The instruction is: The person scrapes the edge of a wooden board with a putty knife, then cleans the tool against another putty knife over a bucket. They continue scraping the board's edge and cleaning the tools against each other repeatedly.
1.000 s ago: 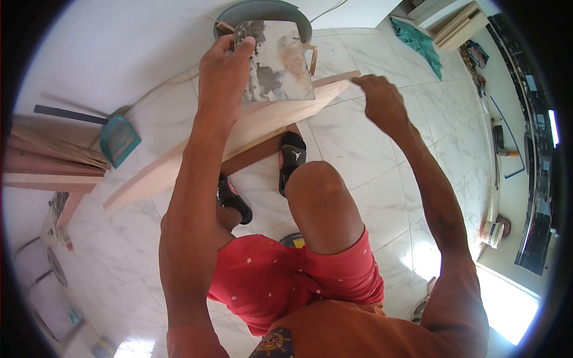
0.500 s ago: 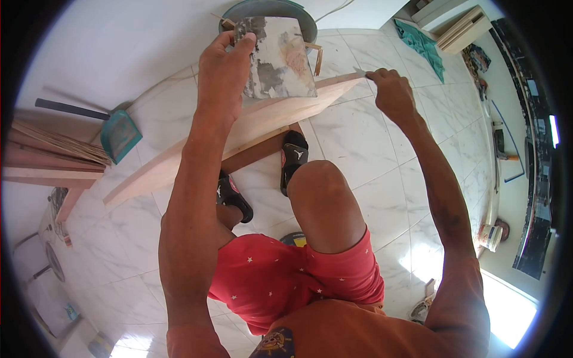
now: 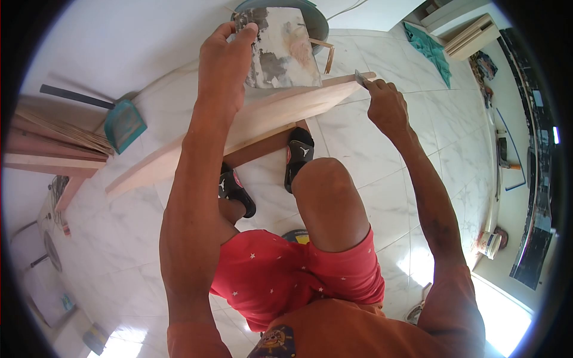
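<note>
My left hand point(image 3: 230, 51) grips the left edge of a flat, stained white board point(image 3: 283, 51), thumb on top, held over a round grey-green tub point(image 3: 319, 21). In my right hand point(image 3: 387, 107) is a small putty knife point(image 3: 361, 79), its blade at the far right end of a long pale wooden plank point(image 3: 268, 116). The plank runs diagonally in front of my feet, with a narrower brown wooden piece point(image 3: 262, 148) beneath it. My right fingers are closed round the knife's handle.
A teal dustpan point(image 3: 124, 126) with a dark handle lies at the left, near stacked wooden boards point(image 3: 54, 155). A green cloth point(image 3: 430, 51) and a pale wooden bundle point(image 3: 473, 37) are at the upper right. A blue-handled saw frame point(image 3: 517, 149) lies along the right side.
The knife blade now shows more clearly against the plank's end, and my right hand sits slightly lower. The board in my left hand is a little higher and tilted. The whole view has shifted slightly.
</note>
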The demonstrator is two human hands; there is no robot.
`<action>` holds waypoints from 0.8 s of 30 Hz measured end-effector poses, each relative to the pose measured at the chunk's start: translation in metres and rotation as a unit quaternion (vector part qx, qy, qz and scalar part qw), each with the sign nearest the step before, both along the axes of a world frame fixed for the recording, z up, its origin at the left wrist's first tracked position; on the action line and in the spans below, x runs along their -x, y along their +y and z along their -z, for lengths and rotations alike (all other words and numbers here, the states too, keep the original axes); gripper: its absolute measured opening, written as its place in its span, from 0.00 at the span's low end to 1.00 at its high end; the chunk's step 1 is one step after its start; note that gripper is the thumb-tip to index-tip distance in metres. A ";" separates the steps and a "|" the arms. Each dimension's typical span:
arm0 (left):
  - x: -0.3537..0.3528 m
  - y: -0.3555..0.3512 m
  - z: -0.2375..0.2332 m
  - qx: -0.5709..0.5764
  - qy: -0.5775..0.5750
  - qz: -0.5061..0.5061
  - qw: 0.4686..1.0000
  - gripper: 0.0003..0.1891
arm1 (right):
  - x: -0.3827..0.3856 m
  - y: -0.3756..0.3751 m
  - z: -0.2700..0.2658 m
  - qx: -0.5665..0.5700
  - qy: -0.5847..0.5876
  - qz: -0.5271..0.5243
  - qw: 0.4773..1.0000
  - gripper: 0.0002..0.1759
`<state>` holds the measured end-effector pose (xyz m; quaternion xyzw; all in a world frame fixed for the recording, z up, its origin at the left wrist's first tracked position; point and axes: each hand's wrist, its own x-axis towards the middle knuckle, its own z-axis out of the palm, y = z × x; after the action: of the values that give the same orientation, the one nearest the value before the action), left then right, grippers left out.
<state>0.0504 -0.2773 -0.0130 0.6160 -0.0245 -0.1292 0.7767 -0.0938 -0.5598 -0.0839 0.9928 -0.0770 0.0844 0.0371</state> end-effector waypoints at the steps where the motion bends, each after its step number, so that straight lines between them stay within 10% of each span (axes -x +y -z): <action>1: 0.002 -0.002 0.000 0.003 -0.005 -0.002 1.000 0.16 | 0.002 0.001 -0.002 -0.010 0.004 -0.019 1.000 0.20; 24: 0.020 0.005 -0.022 0.054 -0.014 -0.037 0.998 0.16 | 0.022 0.032 -0.021 -0.014 0.044 -0.061 0.997 0.18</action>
<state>0.0305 -0.2726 0.0092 0.5757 -0.0200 -0.0903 0.8124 -0.1155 -0.5281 -0.0628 0.9988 -0.0162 0.0416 0.0215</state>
